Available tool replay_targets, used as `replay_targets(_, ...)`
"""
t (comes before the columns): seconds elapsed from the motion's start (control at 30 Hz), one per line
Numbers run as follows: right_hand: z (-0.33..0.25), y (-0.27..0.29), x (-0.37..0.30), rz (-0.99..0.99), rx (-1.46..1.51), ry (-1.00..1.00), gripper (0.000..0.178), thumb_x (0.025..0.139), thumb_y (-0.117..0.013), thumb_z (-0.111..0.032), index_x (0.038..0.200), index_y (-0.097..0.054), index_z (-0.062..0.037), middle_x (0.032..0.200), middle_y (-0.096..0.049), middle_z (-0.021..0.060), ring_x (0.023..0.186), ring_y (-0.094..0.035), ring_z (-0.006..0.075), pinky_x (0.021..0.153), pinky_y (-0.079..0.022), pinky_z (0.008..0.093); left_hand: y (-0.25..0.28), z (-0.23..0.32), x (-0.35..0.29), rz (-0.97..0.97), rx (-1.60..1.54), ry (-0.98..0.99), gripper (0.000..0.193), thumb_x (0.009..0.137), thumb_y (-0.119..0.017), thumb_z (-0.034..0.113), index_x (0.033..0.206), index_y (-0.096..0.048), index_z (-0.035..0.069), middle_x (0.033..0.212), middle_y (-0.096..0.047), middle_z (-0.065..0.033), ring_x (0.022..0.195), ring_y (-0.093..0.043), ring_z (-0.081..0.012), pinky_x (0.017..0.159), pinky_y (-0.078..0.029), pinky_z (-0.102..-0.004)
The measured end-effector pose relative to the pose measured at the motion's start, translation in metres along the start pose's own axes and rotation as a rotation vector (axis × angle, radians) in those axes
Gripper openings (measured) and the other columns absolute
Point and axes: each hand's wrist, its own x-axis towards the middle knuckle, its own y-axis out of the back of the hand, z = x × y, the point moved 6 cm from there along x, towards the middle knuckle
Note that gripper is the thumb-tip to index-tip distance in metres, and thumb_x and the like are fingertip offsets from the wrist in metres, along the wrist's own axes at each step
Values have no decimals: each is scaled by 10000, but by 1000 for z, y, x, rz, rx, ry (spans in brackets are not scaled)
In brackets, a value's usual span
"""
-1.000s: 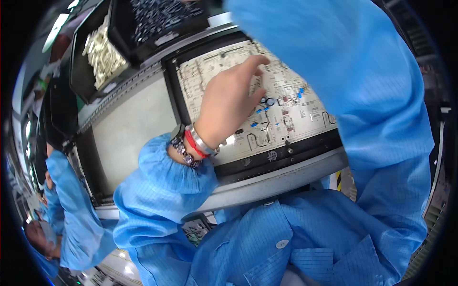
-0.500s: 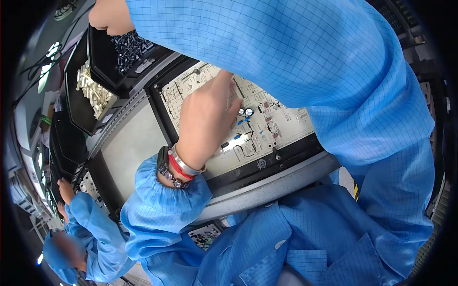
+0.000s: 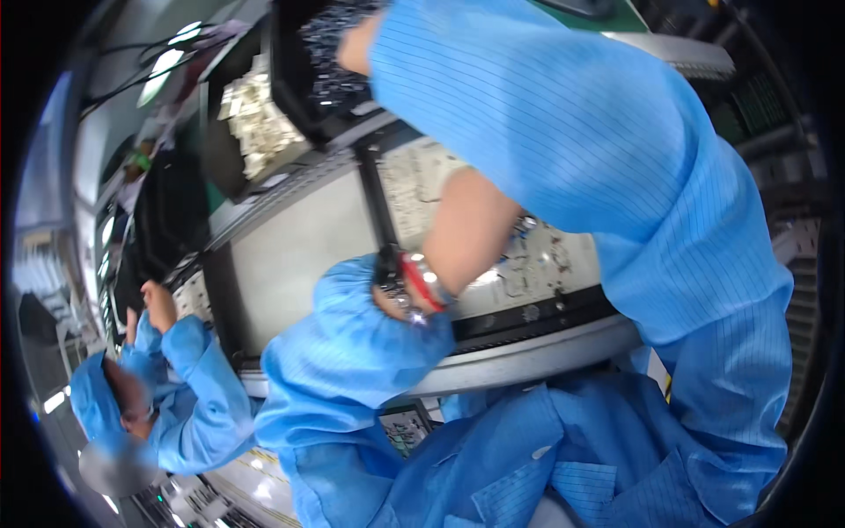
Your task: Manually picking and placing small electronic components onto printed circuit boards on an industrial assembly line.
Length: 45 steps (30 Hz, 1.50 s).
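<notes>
Head view: crossing in front, the right sleeve (image 3: 537, 123), wide and blue, over the upper part of the circuit board (image 3: 412, 180). Below it, in a black frame (image 3: 376, 198) on the bench, the rest of that pale board, scattered with small components. Above the board, the left hand (image 3: 471, 224), blurred, with a red band (image 3: 421, 280) among bracelets at the wrist. Fingers lost behind the sleeve; impossible to tell from here any grip, loose or clenched.

At the far side, the right hand (image 3: 356, 46), over a black bin (image 3: 290, 84) full of small dark parts (image 3: 326, 86). Blurred too, with fingertips unclear; no telling of a hold on any part.

Just left of that bin, another black bin (image 3: 224, 145) with a heap of pale parts (image 3: 260, 123). Beside the frame, on the left, a plain pale panel (image 3: 304, 255). Along the near edge, a metal rail (image 3: 550, 352). Farther left, a co-worker (image 3: 207, 396) in blue, both hands raised.
</notes>
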Motion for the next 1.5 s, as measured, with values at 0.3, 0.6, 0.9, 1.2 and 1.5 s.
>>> replay_targets(0.3, -9, 31, 34, 181, -38, 185, 55, 699, -574, -52, 720, -625, -48, 772, -630, 112, 748, -638, 294, 629, -522, 387, 100, -90, -28, 374, -528, 426, 181, 803, -547, 46, 960, -633, 16, 702, -641, -68, 586, -565, -112, 563, -458, -247)
replay_targets(0.6, -7, 57, 32, 466, 186, 121, 117, 747, -591, -74, 854, -565, -35, 840, -585, 115, 783, -594, 296, 688, -482, 383, 107, -242, -59, 274, -27, 578, 133, 736, -629, 95, 840, -684, 34, 725, -649, -146, 661, -644, -248, 627, -494, -320)
replay_targets(0.9, 29, 124, -54, 319, 639, 24, 139, 730, -609, -83, 843, -663, -21, 750, -650, 129, 724, -642, 258, 644, -501, 332, 97, -257, -53, 283, 0, 651, 148, 661, -670, 85, 805, -663, 53, 676, -642, -92, 623, -630, -214, 603, -491, -311)
replay_targets(1.2, 42, 54, -210, -84, 1198, -290, 130, 814, -591, 26, 938, -632, 37, 879, -614, 84, 818, -595, 136, 737, -494, 250, 123, -224, -96, 399, -843, 883, 280, 818, -577, 52, 1067, -596, -75, 1041, -629, -99, 884, -599, -146, 807, -458, -226)
replay_targets(1.5, -17, 60, -264, 74, 891, -120, 143, 697, -659, 42, 816, -639, -33, 815, -559, 76, 827, -529, 255, 710, -454, 317, 94, -90, -63, 262, -1361, 604, 249, 847, -524, 17, 1069, -581, -79, 1100, -604, -150, 1000, -597, -233, 921, -456, -280)
